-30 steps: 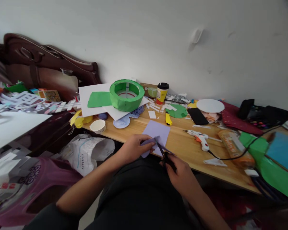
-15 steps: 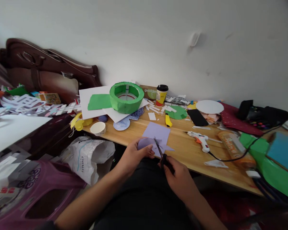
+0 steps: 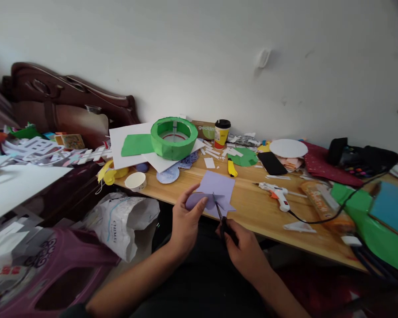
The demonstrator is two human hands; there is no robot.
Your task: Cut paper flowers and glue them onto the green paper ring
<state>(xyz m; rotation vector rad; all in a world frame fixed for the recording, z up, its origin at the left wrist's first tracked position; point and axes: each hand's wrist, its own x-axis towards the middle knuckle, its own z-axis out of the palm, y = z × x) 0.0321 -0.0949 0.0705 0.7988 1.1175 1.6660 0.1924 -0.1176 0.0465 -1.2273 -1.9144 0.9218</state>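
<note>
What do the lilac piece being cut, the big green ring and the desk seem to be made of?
The lilac piece looks like thin matte paper: it bends where it is pinched. The green ring seems paper-wrapped card, with visible creases. The desk looks like pale wood or laminate, with grain lines.

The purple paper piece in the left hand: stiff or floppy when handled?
Probably floppy: the purple paper piece is thin and curves where the left hand pinches it. Likely very light, since one pinch holds it up. It should cut easily; the scissors in the right hand bite into it.
</note>
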